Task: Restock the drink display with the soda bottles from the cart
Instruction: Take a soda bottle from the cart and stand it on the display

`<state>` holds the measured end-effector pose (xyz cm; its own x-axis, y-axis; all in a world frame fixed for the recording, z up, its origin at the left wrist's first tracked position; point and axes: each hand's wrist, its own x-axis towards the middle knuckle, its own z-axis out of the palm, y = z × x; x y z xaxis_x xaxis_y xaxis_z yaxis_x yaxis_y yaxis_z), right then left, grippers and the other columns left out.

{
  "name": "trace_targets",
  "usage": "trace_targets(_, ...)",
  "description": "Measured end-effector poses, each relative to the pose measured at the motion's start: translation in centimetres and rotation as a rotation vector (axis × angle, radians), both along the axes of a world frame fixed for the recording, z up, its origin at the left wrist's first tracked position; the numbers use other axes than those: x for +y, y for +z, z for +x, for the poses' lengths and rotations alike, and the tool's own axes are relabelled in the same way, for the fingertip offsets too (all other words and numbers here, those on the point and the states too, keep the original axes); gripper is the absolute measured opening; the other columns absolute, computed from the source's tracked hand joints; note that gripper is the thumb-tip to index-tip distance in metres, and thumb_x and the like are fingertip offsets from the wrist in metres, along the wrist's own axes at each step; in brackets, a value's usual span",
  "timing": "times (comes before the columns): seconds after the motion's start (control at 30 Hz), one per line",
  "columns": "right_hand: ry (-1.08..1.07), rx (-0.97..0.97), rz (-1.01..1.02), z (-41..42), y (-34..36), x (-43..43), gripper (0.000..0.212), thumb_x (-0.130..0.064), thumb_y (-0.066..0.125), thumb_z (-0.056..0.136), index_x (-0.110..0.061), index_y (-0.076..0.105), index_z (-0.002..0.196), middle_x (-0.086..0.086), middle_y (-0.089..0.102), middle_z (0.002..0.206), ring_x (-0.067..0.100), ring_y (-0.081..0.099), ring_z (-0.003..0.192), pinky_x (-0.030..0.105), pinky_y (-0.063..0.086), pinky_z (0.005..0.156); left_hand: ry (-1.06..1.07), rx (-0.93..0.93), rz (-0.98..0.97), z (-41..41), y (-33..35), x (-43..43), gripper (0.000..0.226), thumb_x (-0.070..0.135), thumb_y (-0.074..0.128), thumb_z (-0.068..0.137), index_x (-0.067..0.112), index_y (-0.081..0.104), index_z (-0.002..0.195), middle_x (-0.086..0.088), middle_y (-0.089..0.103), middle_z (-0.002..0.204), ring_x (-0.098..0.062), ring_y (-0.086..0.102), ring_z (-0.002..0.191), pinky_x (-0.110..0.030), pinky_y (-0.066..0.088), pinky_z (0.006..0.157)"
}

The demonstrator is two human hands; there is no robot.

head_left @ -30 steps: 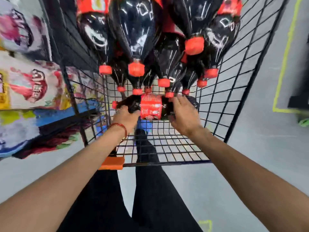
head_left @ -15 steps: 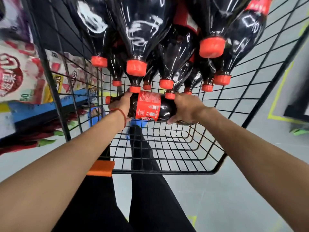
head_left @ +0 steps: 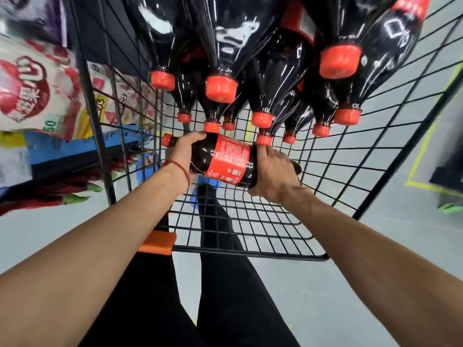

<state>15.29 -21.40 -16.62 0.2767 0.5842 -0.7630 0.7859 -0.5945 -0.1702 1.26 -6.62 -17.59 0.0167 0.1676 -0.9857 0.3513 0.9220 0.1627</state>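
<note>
A soda bottle (head_left: 230, 159) lies sideways inside the cart (head_left: 250, 256), above its wire floor, with its cap (head_left: 166, 139) to the left. The left hand (head_left: 181, 156) grips its neck end and the right hand (head_left: 273, 174) its base end. Behind it the other bottles (head_left: 233, 33) stand packed in the cart's far part. Left of the cart, outside its wall, packets (head_left: 32, 96) sit on a shelf (head_left: 75, 151).

Have raised the soda bottle (head_left: 229, 160) off the wire floor of the cart (head_left: 250, 254), where a second ago lay flat under both palms. Now hold it in the air, left hand (head_left: 184, 156) wrapped round the neck end, right hand (head_left: 271, 174) shifted from on top to round the base end. Tilted a little, lower toward the right hand. Brought up just under the caps of the standing bottles (head_left: 263, 71), right above both hands.
</note>
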Motion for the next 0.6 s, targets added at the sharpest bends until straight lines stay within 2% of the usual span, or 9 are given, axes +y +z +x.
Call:
trace_targets(0.1, -0.118, 0.024, 0.094, -1.4, 0.8, -1.2, 0.103, -0.026, 0.092, 0.063, -0.009, 0.032, 0.145, 0.013, 0.057, 0.132, 0.033, 0.058, 0.122, 0.048, 0.043, 0.113, -0.012, -0.04, 0.034, -0.1, 2.1, 0.1, 0.014, 0.024, 0.07, 0.09, 0.017, 0.059, 0.085, 0.0, 0.069, 0.078, -0.017, 0.067, 0.073, -0.029, 0.055, 0.076)
trace_targets(0.17, -0.183, 0.037, 0.142, -2.1, 1.7, -1.8, 0.105, -0.025, 0.092, 0.064, -0.01, 0.031, 0.148, 0.012, 0.057, 0.134, 0.032, 0.057, 0.122, 0.049, 0.044, 0.112, -0.026, -0.056, 0.064, -0.6, 3.3, 0.1, 0.014, 0.017, 0.075, 0.086, 0.014, 0.061, 0.086, 0.002, 0.074, 0.066, -0.011, 0.071, 0.057, -0.022, 0.058, 0.058)
trace_targets(0.23, -0.205, 0.051, 0.172, -2.5, 2.7, -2.1, 0.106, -0.023, 0.092, 0.064, -0.011, 0.03, 0.149, 0.012, 0.057, 0.135, 0.032, 0.056, 0.124, 0.048, 0.042, 0.114, 0.018, -0.057, 0.093, -1.3, 4.3, 0.1, 0.028, 0.016, 0.084, 0.075, 0.01, 0.068, 0.097, -0.004, 0.079, 0.083, -0.01, 0.072, 0.053, -0.024, 0.056, 0.048)
trace_targets(0.3, -0.204, 0.062, 0.2, -2.9, 4.3, -2.1, 0.106, -0.024, 0.092, 0.065, -0.011, 0.03, 0.149, 0.012, 0.056, 0.135, 0.031, 0.056, 0.124, 0.046, 0.042, 0.113, 0.062, -0.048, 0.164, -2.1, 5.8, -0.2, 0.031, 0.014, 0.089, 0.069, 0.014, 0.07, 0.094, -0.005, 0.079, 0.09, -0.01, 0.073, 0.057, -0.025, 0.056, 0.052)
trace_targets(0.37, -0.209, 0.056, 0.222, -3.2, 6.0, -2.1, 0.107, -0.026, 0.092, 0.064, -0.011, 0.029, 0.15, 0.011, 0.056, 0.134, 0.03, 0.055, 0.124, 0.044, 0.042, 0.112, 0.096, -0.091, 0.239, -2.6, 7.5, -0.7, 0.028, 0.01, 0.088, 0.071, 0.017, 0.068, 0.088, 0.003, 0.078, 0.077, -0.008, 0.073, 0.058, -0.022, 0.056, 0.05)
trace_targets(0.4, -0.223, 0.057, 0.231, -3.4, 6.6, -2.2, 0.109, -0.026, 0.092, 0.063, -0.012, 0.028, 0.15, 0.01, 0.055, 0.135, 0.03, 0.055, 0.124, 0.044, 0.043, 0.111, 0.097, -0.116, 0.279, -2.8, 8.2, -1.0, 0.032, 0.013, 0.09, 0.069, 0.017, 0.069, 0.092, 0.005, 0.078, 0.078, -0.009, 0.074, 0.064, -0.022, 0.056, 0.052)
trace_targets(0.5, -0.272, 0.038, 0.297, -4.3, 9.3, -2.2, 0.112, -0.028, 0.091, 0.061, -0.014, 0.026, 0.151, 0.009, 0.055, 0.135, 0.031, 0.055, 0.124, 0.046, 0.048, 0.106, 0.049, -0.205, 0.393, -3.4, 11.4, -0.9, 0.067, 0.028, 0.095, 0.052, 0.013, 0.071, 0.112, -0.002, 0.079, 0.098, -0.021, 0.077, 0.089, -0.034, 0.061, 0.079)
trace_targets(0.53, -0.289, 0.027, 0.321, -4.5, 10.0, -2.1, 0.114, -0.029, 0.091, 0.06, -0.016, 0.024, 0.151, 0.009, 0.055, 0.135, 0.031, 0.056, 0.123, 0.047, 0.05, 0.104, 0.064, -0.232, 0.427, -3.4, 12.1, -0.6, 0.069, 0.028, 0.095, 0.052, 0.012, 0.07, 0.114, -0.003, 0.079, 0.1, -0.022, 0.077, 0.091, -0.037, 0.06, 0.082)
trace_targets(0.6, -0.323, 0.018, 0.389, -5.2, 12.0, -1.7, 0.117, -0.034, 0.091, 0.059, -0.021, 0.021, 0.151, 0.007, 0.055, 0.134, 0.03, 0.058, 0.12, 0.048, 0.053, 0.098, 0.095, -0.315, 0.501, -3.4, 14.9, 0.0, 0.058, 0.019, 0.092, 0.064, 0.009, 0.069, 0.116, -0.002, 0.078, 0.098, -0.02, 0.076, 0.089, -0.036, 0.06, 0.081)
